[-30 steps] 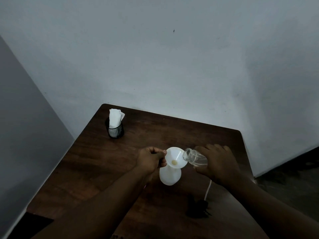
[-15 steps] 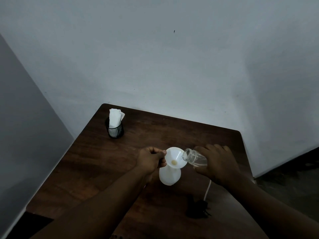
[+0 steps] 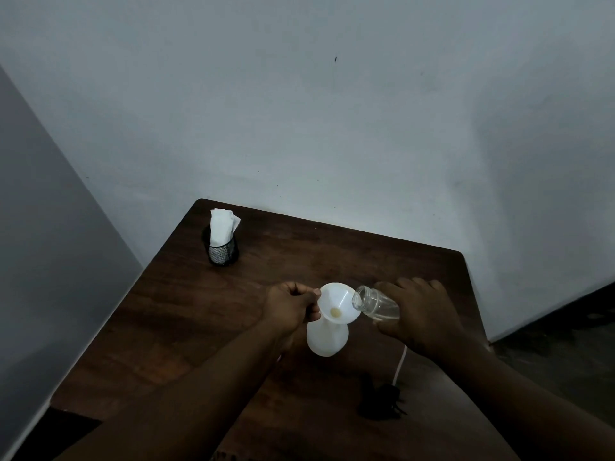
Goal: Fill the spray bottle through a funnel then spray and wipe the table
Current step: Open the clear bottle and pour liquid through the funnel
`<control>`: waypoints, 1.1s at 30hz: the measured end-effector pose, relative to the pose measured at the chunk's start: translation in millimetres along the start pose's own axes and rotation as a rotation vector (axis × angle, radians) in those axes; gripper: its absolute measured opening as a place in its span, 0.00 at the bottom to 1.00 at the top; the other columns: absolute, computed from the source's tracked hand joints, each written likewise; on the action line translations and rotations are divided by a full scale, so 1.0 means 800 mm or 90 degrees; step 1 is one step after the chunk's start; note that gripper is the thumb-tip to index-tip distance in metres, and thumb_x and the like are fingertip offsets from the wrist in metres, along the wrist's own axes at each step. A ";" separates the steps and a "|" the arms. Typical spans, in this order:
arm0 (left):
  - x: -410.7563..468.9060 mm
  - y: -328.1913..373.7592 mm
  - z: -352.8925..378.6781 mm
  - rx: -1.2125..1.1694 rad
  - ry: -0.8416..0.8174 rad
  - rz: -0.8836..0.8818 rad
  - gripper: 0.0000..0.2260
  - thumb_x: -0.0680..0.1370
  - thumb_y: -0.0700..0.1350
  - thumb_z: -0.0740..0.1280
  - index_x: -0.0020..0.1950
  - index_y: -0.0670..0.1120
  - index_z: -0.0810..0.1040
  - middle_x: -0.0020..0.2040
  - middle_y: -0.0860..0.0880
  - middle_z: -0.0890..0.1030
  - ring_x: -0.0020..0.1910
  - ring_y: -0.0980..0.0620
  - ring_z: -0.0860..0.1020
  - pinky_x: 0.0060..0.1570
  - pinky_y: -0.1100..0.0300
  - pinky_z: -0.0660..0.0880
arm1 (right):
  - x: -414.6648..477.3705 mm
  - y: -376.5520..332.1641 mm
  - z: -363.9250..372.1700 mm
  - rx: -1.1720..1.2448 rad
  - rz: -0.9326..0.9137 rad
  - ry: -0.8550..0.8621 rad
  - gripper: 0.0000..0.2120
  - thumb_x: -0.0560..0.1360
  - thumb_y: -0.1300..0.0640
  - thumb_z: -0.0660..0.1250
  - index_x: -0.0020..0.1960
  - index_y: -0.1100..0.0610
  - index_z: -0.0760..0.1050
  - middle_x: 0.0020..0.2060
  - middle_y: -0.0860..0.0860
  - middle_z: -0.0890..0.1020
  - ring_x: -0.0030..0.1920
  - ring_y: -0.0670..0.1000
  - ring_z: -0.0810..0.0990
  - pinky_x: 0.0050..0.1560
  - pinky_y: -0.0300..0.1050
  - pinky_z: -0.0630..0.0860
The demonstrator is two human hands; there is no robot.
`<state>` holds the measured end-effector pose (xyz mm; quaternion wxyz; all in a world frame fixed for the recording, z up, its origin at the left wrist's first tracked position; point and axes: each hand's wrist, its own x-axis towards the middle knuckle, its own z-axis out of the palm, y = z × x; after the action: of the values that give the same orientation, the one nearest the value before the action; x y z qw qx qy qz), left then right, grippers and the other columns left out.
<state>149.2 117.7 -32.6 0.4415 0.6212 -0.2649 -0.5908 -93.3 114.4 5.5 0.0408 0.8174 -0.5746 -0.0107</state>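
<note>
filling the corner — wooden table (image 3: pixel 366 261), grey walls (image 3: pixel 299 111)

We find open table (image 3: pixel 186 327) left of the spray bottle (image 3: pixel 327 337); a mesh tissue holder (image 3: pixel 223 252) stands behind-left of it, and a black sprayer head (image 3: pixel 379 402) lies near-right.

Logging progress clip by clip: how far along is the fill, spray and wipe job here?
Done: the funnel sits in the white bottle, whose spray head lies off on the table. In hand: the left hand pinches the funnel's rim while the right hand tips a clear jar at it. Left: refit the head, spray, wipe; the tissues stand unused.
</note>
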 end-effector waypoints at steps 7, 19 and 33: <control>0.000 0.000 0.000 -0.002 -0.002 0.004 0.03 0.75 0.36 0.73 0.45 0.36 0.82 0.40 0.37 0.84 0.33 0.47 0.81 0.36 0.56 0.81 | 0.000 0.001 -0.001 0.003 -0.001 0.007 0.30 0.61 0.33 0.70 0.61 0.41 0.74 0.48 0.43 0.81 0.48 0.50 0.79 0.49 0.50 0.71; 0.001 -0.001 0.000 0.007 -0.003 0.003 0.03 0.76 0.36 0.72 0.46 0.37 0.82 0.42 0.37 0.84 0.34 0.48 0.81 0.37 0.56 0.82 | 0.001 -0.001 -0.003 -0.003 -0.005 -0.002 0.31 0.62 0.33 0.69 0.63 0.41 0.73 0.51 0.44 0.81 0.50 0.50 0.78 0.51 0.51 0.71; 0.003 -0.003 0.001 0.007 0.007 -0.003 0.02 0.75 0.37 0.73 0.45 0.38 0.82 0.40 0.38 0.84 0.33 0.48 0.81 0.34 0.57 0.80 | 0.002 -0.002 -0.004 -0.015 -0.007 0.015 0.30 0.61 0.33 0.70 0.61 0.42 0.75 0.50 0.44 0.82 0.49 0.50 0.79 0.48 0.49 0.71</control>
<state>148.6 116.9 -35.6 0.4382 0.6276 -0.2644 -0.5867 -91.3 113.4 8.4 0.0567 0.8200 -0.5695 -0.0082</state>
